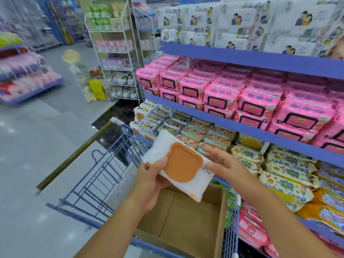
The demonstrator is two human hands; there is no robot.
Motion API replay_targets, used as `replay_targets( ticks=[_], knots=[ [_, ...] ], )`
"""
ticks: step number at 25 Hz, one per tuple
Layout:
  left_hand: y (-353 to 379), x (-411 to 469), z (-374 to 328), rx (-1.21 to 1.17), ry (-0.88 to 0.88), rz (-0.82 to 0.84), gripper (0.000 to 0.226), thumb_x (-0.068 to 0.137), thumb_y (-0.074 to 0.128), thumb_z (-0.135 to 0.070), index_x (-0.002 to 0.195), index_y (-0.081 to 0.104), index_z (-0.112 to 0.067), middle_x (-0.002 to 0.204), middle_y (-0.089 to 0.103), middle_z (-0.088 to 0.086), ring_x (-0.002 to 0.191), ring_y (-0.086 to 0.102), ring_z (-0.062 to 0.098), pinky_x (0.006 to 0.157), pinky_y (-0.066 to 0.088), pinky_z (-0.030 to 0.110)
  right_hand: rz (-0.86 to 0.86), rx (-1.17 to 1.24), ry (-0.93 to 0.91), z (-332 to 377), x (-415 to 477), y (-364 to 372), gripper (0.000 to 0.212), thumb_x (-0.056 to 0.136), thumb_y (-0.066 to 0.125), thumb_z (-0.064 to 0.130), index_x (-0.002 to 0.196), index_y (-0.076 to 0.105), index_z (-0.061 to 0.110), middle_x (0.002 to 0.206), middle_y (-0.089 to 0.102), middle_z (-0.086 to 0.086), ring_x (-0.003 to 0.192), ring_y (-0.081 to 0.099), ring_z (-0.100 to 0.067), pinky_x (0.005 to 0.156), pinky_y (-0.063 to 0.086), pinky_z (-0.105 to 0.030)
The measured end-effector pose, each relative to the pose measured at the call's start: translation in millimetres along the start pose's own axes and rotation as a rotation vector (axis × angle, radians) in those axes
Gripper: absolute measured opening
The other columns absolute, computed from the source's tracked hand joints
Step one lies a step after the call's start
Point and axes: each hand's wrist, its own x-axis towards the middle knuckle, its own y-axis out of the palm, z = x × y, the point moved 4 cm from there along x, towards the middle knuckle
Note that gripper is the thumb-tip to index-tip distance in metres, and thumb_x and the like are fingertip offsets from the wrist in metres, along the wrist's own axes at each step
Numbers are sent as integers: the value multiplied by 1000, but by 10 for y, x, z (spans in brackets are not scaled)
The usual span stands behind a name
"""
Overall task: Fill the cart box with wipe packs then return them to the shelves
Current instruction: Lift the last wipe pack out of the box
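I hold a white wipe pack point(178, 164) with an orange bear-shaped lid flat above the cardboard box point(188, 220), which sits in the blue wire cart point(104, 175). My left hand point(152, 181) grips the pack's left edge, thumb on top. My right hand point(225, 164) holds its right end with the fingers spread along the edge. The box's floor shows bare, with nothing lying in the visible part. Matching white and orange packs point(147, 120) are stacked on the shelf just beyond the cart.
Blue shelves point(242, 58) on the right carry pink wipe packs point(251, 103), yellow baby wipe packs point(286, 174) and white packs on top. A white wire rack point(119, 58) stands ahead. Another display point(28, 75) sits at the far left across grey floor.
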Motion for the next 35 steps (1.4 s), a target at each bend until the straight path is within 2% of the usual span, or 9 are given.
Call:
replay_targets(
  ticks=[5, 9, 13, 17, 20, 25, 28, 32, 35],
  knots=[
    [-265, 12, -318, -62, 58, -67, 62, 77, 76, -35, 131, 63, -6, 122, 71, 22, 106, 69, 38, 89, 53, 62, -86, 266, 36, 121, 106, 645, 42, 85, 70, 39, 125, 55, 38, 125, 68, 4, 103, 72, -16, 79, 62, -44],
    [-699, 56, -888, 0, 61, 12, 55, 84, 74, -47, 121, 67, -7, 95, 75, 12, 80, 74, 24, 71, 63, 43, -204, 298, -47, 559, 395, 1113, 43, 92, 66, 38, 132, 52, 35, 122, 70, -1, 100, 73, -25, 78, 62, -51],
    [-1689, -19, -1702, 193, 5, 146, 60, 78, 61, -59, 121, 70, -17, 100, 77, 11, 84, 76, 23, 72, 62, 41, -223, 281, -153, 1081, 821, 1983, 48, 83, 72, 35, 128, 57, 31, 113, 73, -2, 87, 75, -21, 61, 59, -33],
    [-3006, 3, -2586, 303, -100, 123, 41, 78, 67, -50, 106, 74, -21, 94, 78, 9, 79, 74, 21, 73, 64, 36, -108, 265, -94, 1567, 1534, 3288, 61, 67, 82, 48, 121, 65, 22, 101, 77, -8, 78, 74, -28, 58, 60, -38],
    [-3969, 170, -3107, 317, -155, 49, 34, 85, 64, -52, 106, 73, -26, 96, 79, 11, 82, 75, 25, 66, 62, 33, -16, 263, 31, 1797, 2167, 4228, 34, 87, 68, 40, 109, 67, 14, 89, 72, -13, 64, 67, -26, 50, 50, -33],
    [-5277, 778, -3656, 384, 7, 103, 68, 69, 79, -34, 134, 58, -27, 123, 74, 0, 112, 72, 21, 88, 59, 39, 177, 210, -117, 1932, 3310, 5131, 55, 82, 68, 17, 135, 54, 17, 127, 70, -11, 107, 71, -24, 82, 60, -37],
    [-5834, 1303, -3885, 534, 82, 148, 76, 66, 86, -11, 133, 58, -35, 128, 71, 0, 117, 69, 20, 86, 60, 37, 283, 176, -166, 1767, 3951, 5456, 74, 74, 77, -6, 139, 49, 15, 128, 69, -2, 117, 67, -22, 84, 57, -31],
    [-6271, 2428, -4101, 681, 54, 230, 75, 71, 83, 14, 129, 61, -29, 121, 75, 2, 111, 72, 21, 84, 63, 45, 107, 120, -159, 1437, 4954, 5711, 80, 70, 75, -25, 136, 50, 14, 124, 70, 0, 115, 67, -18, 79, 57, -30],
    [-6281, 3257, -4230, 735, 19, 347, 73, 73, 77, 18, 128, 61, -27, 117, 76, -2, 106, 73, 14, 78, 63, 33, -83, 192, -77, 1367, 5355, 5633, 81, 70, 71, -30, 132, 52, 19, 122, 69, 4, 115, 66, -15, 83, 58, -32]
  ],
)
